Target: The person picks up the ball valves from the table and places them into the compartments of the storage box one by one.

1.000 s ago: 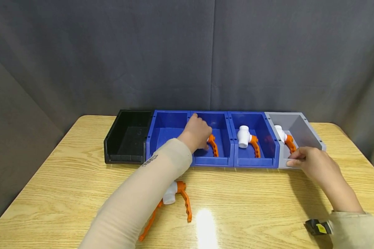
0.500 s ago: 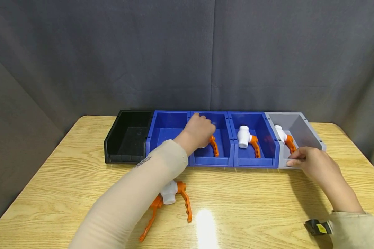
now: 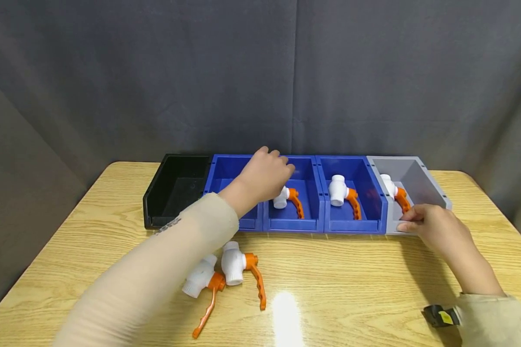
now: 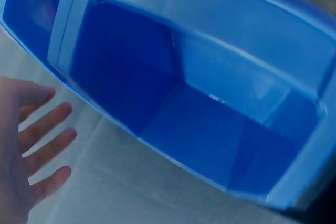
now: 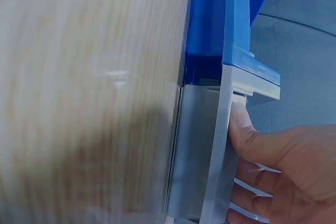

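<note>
My left hand (image 3: 262,176) hovers over the left and middle blue bins, fingers loosely spread and holding nothing; the left wrist view shows the same hand (image 4: 39,140) beyond a blue bin (image 4: 194,124). Just under it, a white ball valve (image 3: 280,198) with an orange lever lies in the middle blue bin (image 3: 293,224). My right hand (image 3: 443,236) grips the front lip of the grey bin (image 3: 425,188), its thumb (image 5: 244,124) on the lip in the right wrist view. Another ball valve (image 3: 401,198) lies in that bin, close to the fingertips.
The right blue bin (image 3: 351,226) holds one ball valve (image 3: 337,191). A black bin (image 3: 178,193) ends the row at left. Two more valves, one ball valve (image 3: 233,264) and a second ball valve (image 3: 199,277), lie on the wooden table (image 3: 338,279) beside my left sleeve.
My left hand has come up and away from the valve in the middle blue bin, uncovering its white body. The left forearm has shifted left, revealing the table valves. The right hand stays put.
</note>
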A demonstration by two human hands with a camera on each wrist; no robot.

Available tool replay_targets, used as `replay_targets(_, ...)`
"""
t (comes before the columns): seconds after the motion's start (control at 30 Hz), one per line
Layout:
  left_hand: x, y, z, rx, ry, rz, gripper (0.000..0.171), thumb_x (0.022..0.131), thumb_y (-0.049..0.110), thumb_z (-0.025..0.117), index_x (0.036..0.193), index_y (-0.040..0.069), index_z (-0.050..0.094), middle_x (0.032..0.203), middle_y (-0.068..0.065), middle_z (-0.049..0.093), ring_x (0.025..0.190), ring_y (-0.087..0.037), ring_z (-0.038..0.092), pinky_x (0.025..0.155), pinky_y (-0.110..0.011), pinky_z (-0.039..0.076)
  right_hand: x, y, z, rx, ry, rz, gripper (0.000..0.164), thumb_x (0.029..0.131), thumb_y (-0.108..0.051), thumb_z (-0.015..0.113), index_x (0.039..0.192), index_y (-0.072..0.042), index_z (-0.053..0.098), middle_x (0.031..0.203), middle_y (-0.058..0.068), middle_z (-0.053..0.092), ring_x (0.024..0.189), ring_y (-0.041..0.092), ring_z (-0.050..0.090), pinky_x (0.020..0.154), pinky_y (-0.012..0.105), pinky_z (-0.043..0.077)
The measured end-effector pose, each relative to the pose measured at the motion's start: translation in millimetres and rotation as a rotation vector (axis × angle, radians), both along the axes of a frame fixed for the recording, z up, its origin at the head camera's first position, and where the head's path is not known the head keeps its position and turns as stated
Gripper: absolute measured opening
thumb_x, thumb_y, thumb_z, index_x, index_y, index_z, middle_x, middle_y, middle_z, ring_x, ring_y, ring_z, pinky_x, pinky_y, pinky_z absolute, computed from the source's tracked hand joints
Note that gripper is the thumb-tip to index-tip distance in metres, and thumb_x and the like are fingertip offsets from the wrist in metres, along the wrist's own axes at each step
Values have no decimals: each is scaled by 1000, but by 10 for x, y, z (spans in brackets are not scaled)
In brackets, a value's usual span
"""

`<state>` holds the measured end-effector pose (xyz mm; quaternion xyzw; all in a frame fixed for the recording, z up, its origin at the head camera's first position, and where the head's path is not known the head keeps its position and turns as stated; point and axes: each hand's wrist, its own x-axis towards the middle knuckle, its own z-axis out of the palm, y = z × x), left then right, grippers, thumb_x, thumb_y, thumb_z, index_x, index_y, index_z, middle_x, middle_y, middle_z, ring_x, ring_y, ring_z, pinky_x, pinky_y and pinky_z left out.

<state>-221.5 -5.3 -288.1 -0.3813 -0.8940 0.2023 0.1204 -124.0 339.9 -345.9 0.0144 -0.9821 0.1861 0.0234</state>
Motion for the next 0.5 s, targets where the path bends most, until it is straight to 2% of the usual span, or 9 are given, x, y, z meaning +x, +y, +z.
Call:
replay_targets(0.1,90,-34,42,12,40,-52,30,97,28,60,124,18,68,120,-3,68,103,-23,63,91,-39,49,0,-9,9,3,8,2,18,84,-20,79,88,-4,72,79,7,67,73,29,57,63,39,40)
replay_targets(0.27,266,-105,68,99,90,-133,24,97,32,57,109,17,72,101,-1,70,92,-22,64,79,-35,50,6,-20,11,0,1,-5,19,84,-19,79,88,-3,71,80,8,68,74,29,57,64,40,41)
replay_targets(0.33,341,-137,65,167,66,-138,24,98,33,56,104,18,73,95,1,70,86,-20,63,75,-33,50,8,-19,10,-1,-4,-8,19,84,-20,79,88,-3,71,80,8,68,73,29,58,64,40,40)
replay_targets(0.5,544,-205,66,364,-50,-141,21,98,31,56,98,21,75,91,6,69,78,-14,60,66,-27,48,12,-16,10,1,3,-9,18,84,-20,79,87,-4,71,79,7,68,73,28,58,63,39,40)
